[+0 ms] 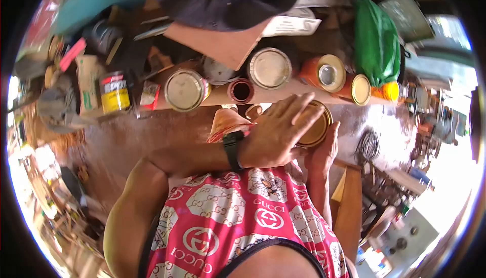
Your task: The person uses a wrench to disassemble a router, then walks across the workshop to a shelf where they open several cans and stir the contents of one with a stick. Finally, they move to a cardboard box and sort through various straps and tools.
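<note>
A round can with a gold-coloured top (320, 130) is in front of my chest, just before the shelf edge. My right hand (324, 149) grips it from the right side, thumb or finger pointing up along its wall. My left hand (271, 132), with a dark watch (233, 150) on the wrist, lies across the can's left part, fingers stretched out and slightly apart. It covers much of the can's top. The can's underside and most of my right hand's fingers are hidden.
On the shelf (288, 91) stand several tins, among them a silver-lidded tin (270, 69), a small dark open tin (240, 91) and a yellow-black tin (116, 93). A green bag (375, 42) and a dark hat (228, 2) lie behind. Coiled wire (368, 145) is at right.
</note>
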Tool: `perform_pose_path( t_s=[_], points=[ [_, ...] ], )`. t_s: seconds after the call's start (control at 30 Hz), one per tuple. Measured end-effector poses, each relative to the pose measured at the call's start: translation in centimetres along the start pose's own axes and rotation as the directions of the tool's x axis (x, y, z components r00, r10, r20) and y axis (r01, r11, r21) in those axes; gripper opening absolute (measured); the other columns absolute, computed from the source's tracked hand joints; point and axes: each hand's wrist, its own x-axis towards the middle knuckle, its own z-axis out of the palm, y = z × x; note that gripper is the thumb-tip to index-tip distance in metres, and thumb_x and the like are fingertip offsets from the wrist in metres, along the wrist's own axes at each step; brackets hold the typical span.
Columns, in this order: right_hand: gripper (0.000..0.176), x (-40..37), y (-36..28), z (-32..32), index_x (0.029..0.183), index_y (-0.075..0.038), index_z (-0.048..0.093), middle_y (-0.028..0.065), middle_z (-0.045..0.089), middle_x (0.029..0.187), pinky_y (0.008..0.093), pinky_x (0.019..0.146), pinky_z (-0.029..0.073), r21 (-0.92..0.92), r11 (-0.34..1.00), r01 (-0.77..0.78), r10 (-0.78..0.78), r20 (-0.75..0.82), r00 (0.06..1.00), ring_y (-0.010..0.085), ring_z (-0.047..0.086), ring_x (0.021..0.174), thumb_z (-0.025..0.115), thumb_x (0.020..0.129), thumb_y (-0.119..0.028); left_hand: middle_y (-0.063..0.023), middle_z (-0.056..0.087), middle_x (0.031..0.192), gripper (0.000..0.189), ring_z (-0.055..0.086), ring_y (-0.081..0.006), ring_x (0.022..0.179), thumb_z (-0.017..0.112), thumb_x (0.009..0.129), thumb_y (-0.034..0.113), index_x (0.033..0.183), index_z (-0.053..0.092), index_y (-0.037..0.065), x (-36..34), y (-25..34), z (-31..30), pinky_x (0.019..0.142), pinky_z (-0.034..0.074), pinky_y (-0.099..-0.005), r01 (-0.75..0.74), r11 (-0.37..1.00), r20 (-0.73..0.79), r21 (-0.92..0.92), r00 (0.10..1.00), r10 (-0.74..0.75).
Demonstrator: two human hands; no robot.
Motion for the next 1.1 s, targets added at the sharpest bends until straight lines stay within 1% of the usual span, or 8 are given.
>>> perform_pose_path(
  t_s=[0.1,0.27,0.37,0.5,0.7,0.83,0.9,1.1],
  points=[
    [0.058,-0.3,-1.6,2.5,0.138,0.001,0.054,0.0143,0.062,0.132,0.0387,0.099,0.055,0.026,0.997,-0.069,0.07,-0.037,0.997,0.024,0.064,0.117,0.038,0.11,-0.048,-0.0269,0.038,0.152,0.103,0.044,-0.0431,0.138,0.088,0.067,0.016,0.155,0.036,0.002,0.5,-0.4,0.3,0.114,0.039,-0.0533,-0.031,0.994,-0.005,0.103,0.999,0.032],
    [0.062,2.2,-1.9,0.5,0.138,0.0,0.054,0.0133,0.062,0.132,0.04,0.103,0.052,-0.049,0.996,-0.081,0.079,-0.048,0.996,0.0238,0.063,0.12,0.038,0.109,-0.052,-0.0285,0.041,0.147,0.103,0.048,-0.0456,0.134,0.088,0.069,0.022,0.154,0.034,-0.001,1.5,-0.2,0.0,0.109,0.044,-0.0529,0.022,0.996,-0.098,-0.087,0.995,-0.031],
    [0.062,4.3,-2.4,-0.4,0.139,0.0,0.053,0.0131,0.06,0.135,0.0424,0.108,0.048,-0.02,1.0,0.024,-0.024,-0.006,1.0,0.0241,0.059,0.124,0.043,0.108,-0.052,-0.0308,0.041,0.147,0.101,0.046,-0.048,0.134,0.086,0.07,0.023,0.153,0.034,-0.004,1.9,-0.9,0.1,0.114,0.038,-0.0538,0.043,0.995,-0.323,0.093,0.946,-0.011],
    [0.065,7.6,-3.4,-3.0,0.149,-0.006,0.045,0.0125,0.053,0.147,0.0472,0.115,0.04,-0.125,0.985,0.12,-0.122,-0.008,0.992,0.028,0.051,0.136,0.044,0.106,-0.054,-0.0325,0.039,0.15,0.091,0.037,-0.0499,0.141,0.079,0.073,0.017,0.15,0.036,-0.007,2.2,-4.6,0.6,0.119,0.03,-0.0564,0.289,0.882,-0.413,0.372,0.903,-0.122],
    [0.069,10.4,-5.6,-4.5,0.151,-0.003,0.04,0.0154,0.051,0.148,0.0455,0.118,0.037,-0.08,0.979,0.187,-0.174,0.142,0.974,0.0278,0.05,0.136,0.041,0.107,-0.056,-0.0313,0.037,0.153,0.087,0.032,-0.0492,0.146,0.078,0.075,0.016,0.149,0.038,-0.005,4.2,-3.6,1.9,0.121,0.024,-0.0597,0.454,0.772,-0.504,0.445,0.839,-0.204],
    [0.072,10.0,-7.7,-3.6,0.153,-0.002,0.037,0.0162,0.049,0.149,0.0464,0.119,0.034,-0.058,0.979,0.194,-0.194,-0.004,0.981,0.0301,0.047,0.139,0.041,0.106,-0.057,-0.0273,0.042,0.153,0.067,0.037,-0.046,0.144,0.073,0.081,0.019,0.142,0.052,0.0,7.1,-1.9,5.0,0.12,0.027,-0.0601,0.191,0.919,-0.463,0.345,0.886,-0.011],
    [0.07,10.6,-8.7,-4.4,0.153,-0.002,0.038,0.0167,0.047,0.151,0.0469,0.12,0.033,-0.014,0.986,0.168,-0.168,-0.011,0.986,0.0307,0.044,0.141,0.041,0.107,-0.055,-0.0267,0.042,0.154,0.06,0.037,-0.0445,0.145,0.067,0.088,0.025,0.141,0.054,0.0,9.1,-4.0,7.9,0.121,0.026,-0.0597,0.184,0.871,-0.344,0.456,0.939,-0.019],
    [0.071,13.1,-11.3,-9.1,0.153,-0.003,0.039,0.0158,0.045,0.154,0.0473,0.121,0.03,-0.029,0.961,0.273,-0.274,-0.038,0.961,0.0312,0.043,0.143,0.043,0.106,-0.055,-0.0231,0.043,0.154,0.055,0.033,-0.0422,0.148,0.063,0.092,0.035,0.137,0.061,0.004,13.5,-8.4,14.1,0.123,0.023,-0.0581,0.165,0.878,-0.404,0.45,0.914,0.035]
  ],
)
